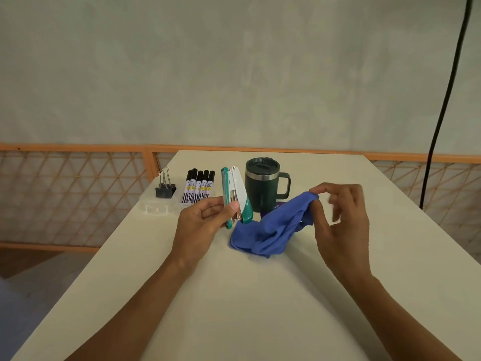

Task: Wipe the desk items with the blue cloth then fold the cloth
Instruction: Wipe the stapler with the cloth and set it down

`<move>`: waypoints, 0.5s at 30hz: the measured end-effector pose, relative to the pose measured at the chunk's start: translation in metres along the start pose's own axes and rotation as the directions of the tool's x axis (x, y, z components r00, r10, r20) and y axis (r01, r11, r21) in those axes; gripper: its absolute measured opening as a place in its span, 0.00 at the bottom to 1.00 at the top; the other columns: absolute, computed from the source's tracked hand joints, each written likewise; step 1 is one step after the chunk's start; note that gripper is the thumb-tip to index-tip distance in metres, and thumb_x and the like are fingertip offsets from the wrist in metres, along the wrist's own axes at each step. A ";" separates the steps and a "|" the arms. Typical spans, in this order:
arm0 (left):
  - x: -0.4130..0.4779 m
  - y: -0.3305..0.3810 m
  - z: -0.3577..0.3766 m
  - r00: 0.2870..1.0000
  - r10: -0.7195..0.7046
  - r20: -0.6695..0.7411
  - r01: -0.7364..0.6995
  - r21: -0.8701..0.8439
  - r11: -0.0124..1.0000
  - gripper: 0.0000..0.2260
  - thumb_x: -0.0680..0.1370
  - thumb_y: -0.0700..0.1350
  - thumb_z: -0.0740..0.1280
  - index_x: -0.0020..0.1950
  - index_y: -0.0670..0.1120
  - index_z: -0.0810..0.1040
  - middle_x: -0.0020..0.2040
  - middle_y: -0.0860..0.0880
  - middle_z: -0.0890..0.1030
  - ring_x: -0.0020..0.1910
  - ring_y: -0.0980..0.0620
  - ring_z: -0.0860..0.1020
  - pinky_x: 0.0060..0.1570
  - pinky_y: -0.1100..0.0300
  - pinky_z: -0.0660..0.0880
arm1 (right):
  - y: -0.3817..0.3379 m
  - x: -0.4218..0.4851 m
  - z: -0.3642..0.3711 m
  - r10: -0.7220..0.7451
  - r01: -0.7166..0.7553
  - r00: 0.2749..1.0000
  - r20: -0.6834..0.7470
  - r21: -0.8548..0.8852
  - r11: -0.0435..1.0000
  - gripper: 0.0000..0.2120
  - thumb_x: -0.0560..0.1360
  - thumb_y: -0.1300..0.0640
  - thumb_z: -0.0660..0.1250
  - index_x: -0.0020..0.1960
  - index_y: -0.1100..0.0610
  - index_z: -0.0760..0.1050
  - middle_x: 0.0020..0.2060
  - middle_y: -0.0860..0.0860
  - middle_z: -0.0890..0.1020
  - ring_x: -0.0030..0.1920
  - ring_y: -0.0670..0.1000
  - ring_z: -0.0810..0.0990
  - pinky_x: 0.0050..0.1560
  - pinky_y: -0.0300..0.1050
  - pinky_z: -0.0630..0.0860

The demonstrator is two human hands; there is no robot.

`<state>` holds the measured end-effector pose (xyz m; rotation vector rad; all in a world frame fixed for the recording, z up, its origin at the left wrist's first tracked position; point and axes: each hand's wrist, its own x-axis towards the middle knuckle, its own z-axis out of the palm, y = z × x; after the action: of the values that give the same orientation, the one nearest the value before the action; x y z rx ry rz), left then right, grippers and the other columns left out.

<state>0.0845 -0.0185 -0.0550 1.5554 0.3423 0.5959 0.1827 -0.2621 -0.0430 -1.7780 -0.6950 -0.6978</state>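
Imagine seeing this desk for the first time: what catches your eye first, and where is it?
The blue cloth stands out mid-desk, one end lifted by the right hand. Just left of it, the left hand grips a teal and white stapler, swung open. Behind both stands a dark green mug.

Opened teal-and-white stapler in my left hand
My right hand pinches the crumpled blue cloth
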 end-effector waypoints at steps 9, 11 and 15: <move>-0.013 0.007 0.014 0.984 0.040 0.174 -0.034 -0.040 0.999 0.16 0.74 0.49 0.78 0.61 0.47 0.86 0.53 0.50 0.90 0.54 0.48 0.88 0.55 0.59 0.84 | -0.024 -0.015 0.019 0.230 -0.275 0.957 0.178 0.299 0.914 0.12 0.84 0.61 0.67 0.64 0.47 0.76 0.58 0.39 0.84 0.59 0.48 0.85 0.55 0.48 0.83; -0.013 0.007 0.014 0.974 0.050 0.220 -0.043 -0.038 0.998 0.17 0.75 0.47 0.78 0.62 0.45 0.86 0.54 0.47 0.89 0.55 0.45 0.88 0.58 0.55 0.84 | -0.022 -0.018 0.024 0.280 -0.359 0.924 0.261 0.337 0.870 0.13 0.84 0.62 0.67 0.65 0.49 0.76 0.60 0.42 0.84 0.61 0.48 0.84 0.60 0.53 0.83; -0.018 0.005 0.018 0.961 0.063 0.270 -0.057 -0.029 0.998 0.16 0.76 0.45 0.78 0.63 0.43 0.86 0.56 0.46 0.89 0.56 0.45 0.88 0.59 0.54 0.84 | -0.026 -0.024 0.031 0.385 -0.515 0.824 0.415 0.267 0.815 0.13 0.83 0.61 0.68 0.65 0.48 0.76 0.53 0.44 0.88 0.53 0.49 0.88 0.57 0.60 0.85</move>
<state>0.0796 -0.0440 -0.0523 1.6076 0.0812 0.4236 0.1518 -0.2285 -0.0529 -1.6309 -0.5439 0.0829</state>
